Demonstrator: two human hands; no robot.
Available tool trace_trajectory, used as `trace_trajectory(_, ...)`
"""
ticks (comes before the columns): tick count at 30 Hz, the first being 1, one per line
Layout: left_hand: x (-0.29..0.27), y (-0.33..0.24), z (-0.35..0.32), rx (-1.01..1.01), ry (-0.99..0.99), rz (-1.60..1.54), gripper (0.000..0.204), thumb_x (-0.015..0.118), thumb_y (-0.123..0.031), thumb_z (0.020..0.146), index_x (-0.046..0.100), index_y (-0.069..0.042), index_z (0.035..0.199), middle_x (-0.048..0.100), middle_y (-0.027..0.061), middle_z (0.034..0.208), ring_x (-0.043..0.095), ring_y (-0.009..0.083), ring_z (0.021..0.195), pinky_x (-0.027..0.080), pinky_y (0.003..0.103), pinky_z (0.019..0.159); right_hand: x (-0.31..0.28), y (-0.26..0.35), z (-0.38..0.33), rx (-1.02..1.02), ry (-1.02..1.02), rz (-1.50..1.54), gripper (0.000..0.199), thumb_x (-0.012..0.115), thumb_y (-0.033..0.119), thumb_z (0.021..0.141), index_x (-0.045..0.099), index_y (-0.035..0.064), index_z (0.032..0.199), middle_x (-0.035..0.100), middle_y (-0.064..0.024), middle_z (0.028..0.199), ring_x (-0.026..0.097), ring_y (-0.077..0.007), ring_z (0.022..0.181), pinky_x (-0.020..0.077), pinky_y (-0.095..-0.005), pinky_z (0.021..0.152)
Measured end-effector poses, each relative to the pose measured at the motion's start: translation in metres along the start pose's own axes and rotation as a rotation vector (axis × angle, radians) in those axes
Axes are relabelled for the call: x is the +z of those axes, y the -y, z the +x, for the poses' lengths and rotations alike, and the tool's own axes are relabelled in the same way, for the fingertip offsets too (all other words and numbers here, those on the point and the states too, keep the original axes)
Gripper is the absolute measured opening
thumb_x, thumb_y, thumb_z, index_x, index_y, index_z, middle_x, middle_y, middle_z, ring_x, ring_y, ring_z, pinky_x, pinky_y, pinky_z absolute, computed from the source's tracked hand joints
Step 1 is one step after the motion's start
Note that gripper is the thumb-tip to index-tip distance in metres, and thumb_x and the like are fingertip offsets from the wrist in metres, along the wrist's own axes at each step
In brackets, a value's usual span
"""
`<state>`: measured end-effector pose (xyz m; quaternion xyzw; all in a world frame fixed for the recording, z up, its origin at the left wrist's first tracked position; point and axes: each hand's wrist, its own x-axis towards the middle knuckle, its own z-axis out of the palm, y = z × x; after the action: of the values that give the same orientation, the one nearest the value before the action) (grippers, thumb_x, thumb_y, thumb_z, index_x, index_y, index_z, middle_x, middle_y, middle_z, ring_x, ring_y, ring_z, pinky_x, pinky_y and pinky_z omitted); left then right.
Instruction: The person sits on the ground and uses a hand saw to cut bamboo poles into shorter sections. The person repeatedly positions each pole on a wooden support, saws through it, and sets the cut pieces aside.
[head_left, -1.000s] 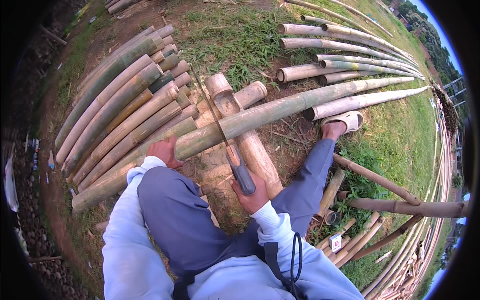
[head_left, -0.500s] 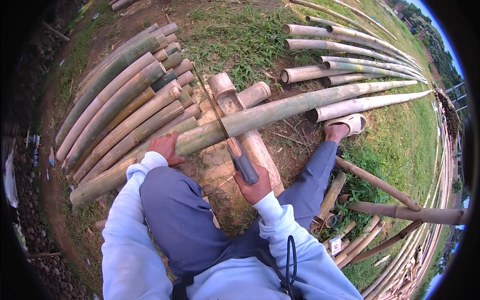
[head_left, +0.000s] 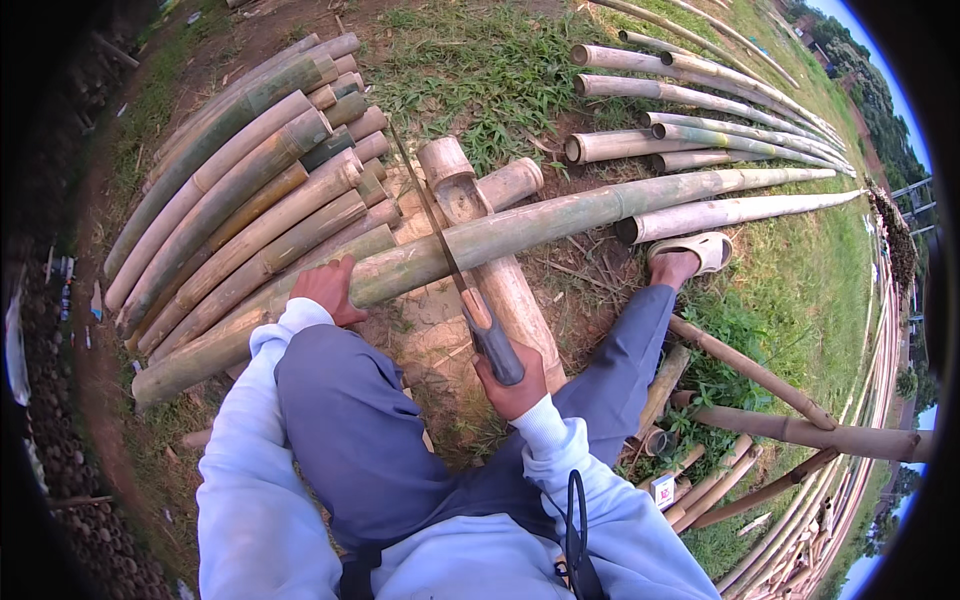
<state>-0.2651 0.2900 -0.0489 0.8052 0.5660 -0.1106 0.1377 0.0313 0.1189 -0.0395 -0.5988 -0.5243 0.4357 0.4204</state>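
Note:
A long green-tan bamboo pole [head_left: 560, 226] runs slantwise in front of me, from the lower left to the far right. My left hand [head_left: 328, 290] grips it left of the saw, fingers wrapped over the pole. In my right hand [head_left: 515, 378] is the dark handle of a handsaw [head_left: 493, 340], held on the near side of the pole. Its long narrow blade lies across the pole and points away from me. Under the pole, a thick bamboo support [head_left: 522, 315] with a notched top rests on the ground.
Cut bamboo lengths [head_left: 250, 180] are piled at the left. Long poles [head_left: 690, 95] lie on grass at the far right. My sandalled foot [head_left: 705, 252] stands beside one pole. Propped bamboo poles [head_left: 760, 375] and short pieces [head_left: 715, 485] sit at the near right.
My right hand has drawn the saw a little toward me, its blade still across the pole. The left hand stays on the pole. The whole view has shifted slightly.

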Motion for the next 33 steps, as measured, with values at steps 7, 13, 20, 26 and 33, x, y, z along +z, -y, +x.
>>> trace_trajectory(7, -0.011, 0.018, -0.006, 0.015, -0.038, -0.008, 0.074, 0.086, -0.043, 0.068, 0.053, -0.002, 0.119, 0.07, 0.0234, 0.107, 0.069, 0.0436, 0.099, 0.054, 0.052, 0.087, 0.009, 0.029, -0.029, -0.036, -0.1, -0.018, 0.022, 0.075, 0.009, 0.087, 0.067, -0.0005, 0.104, 0.063, -0.0144, 0.073, 0.064, -0.0244, 0.067, 0.0511, -0.0355, 0.067)
trace_trajectory(13, 0.004, 0.006, -0.02, -0.016, 0.006, -0.028, 0.072, 0.086, -0.042, 0.069, 0.053, -0.002, 0.119, 0.069, 0.0243, 0.108, 0.069, 0.0446, 0.098, 0.056, 0.05, 0.086, -0.077, 0.074, -0.168, 0.198, 0.092, -0.252, 0.033, 0.075, 0.002, 0.085, 0.072, 0.0009, 0.118, 0.072, -0.0093, 0.077, 0.073, -0.0179, 0.068, 0.0542, -0.0284, 0.066)
trace_trajectory(20, 0.002, 0.006, -0.004, 0.024, -0.064, -0.023, 0.076, 0.086, -0.044, 0.068, 0.053, -0.002, 0.122, 0.07, 0.0244, 0.109, 0.069, 0.0443, 0.099, 0.055, 0.052, 0.088, 0.015, 0.004, 0.027, 0.001, 0.04, -0.009, 0.017, 0.074, 0.006, 0.09, 0.066, -0.0031, 0.1, 0.062, -0.0055, 0.077, 0.056, -0.0122, 0.073, 0.0484, -0.0306, 0.068)
trace_trajectory(26, -0.007, 0.004, -0.022, 0.006, 0.023, -0.019, 0.075, 0.085, -0.045, 0.07, 0.052, -0.002, 0.122, 0.071, 0.0236, 0.106, 0.07, 0.0438, 0.098, 0.055, 0.051, 0.087, 0.026, 0.007, 0.01, -0.058, -0.038, -0.041, 0.024, 0.075, 0.01, 0.089, 0.065, -0.001, 0.108, 0.065, -0.0143, 0.08, 0.064, -0.0243, 0.073, 0.0508, -0.035, 0.07)
trace_trajectory(33, 0.007, 0.003, -0.02, 0.013, -0.045, -0.025, 0.073, 0.088, -0.042, 0.07, 0.051, -0.003, 0.119, 0.068, 0.0227, 0.11, 0.069, 0.0417, 0.102, 0.056, 0.049, 0.087, 0.019, 0.0, 0.014, 0.011, -0.017, -0.048, 0.023, 0.076, 0.011, 0.09, 0.066, -0.0003, 0.107, 0.065, -0.014, 0.075, 0.065, -0.0208, 0.068, 0.051, -0.0345, 0.067)
